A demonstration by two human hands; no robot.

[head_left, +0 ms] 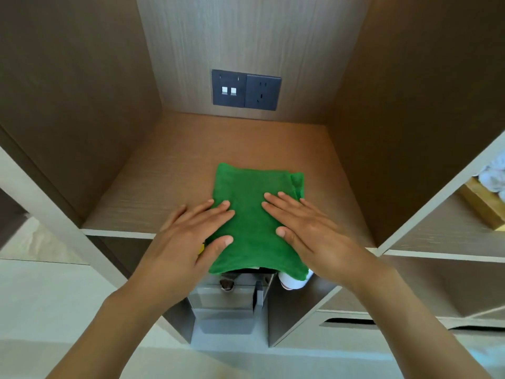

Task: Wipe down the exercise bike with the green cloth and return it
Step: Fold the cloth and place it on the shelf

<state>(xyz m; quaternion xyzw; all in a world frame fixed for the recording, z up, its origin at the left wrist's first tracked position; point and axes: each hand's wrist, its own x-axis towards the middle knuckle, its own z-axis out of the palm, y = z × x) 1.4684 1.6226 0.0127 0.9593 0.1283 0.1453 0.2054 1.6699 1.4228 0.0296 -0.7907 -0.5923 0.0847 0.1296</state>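
Observation:
A folded green cloth [252,212] lies flat on the wooden shelf [153,184] of an open cubby, its near edge hanging a little over the shelf's front. My left hand [191,236] rests flat on the cloth's left side, fingers spread, thumb on the cloth near its front. My right hand [303,228] lies flat on the cloth's right side, fingers together and pointing left. Neither hand grips the cloth. The exercise bike is not in view.
A dark double wall plate with switches and a socket [246,90] sits on the cubby's back panel. Brown side walls close in left and right. Below the shelf are a grey box [226,305] and a white object [292,283]. White rolled items [494,179] sit in the right cubby.

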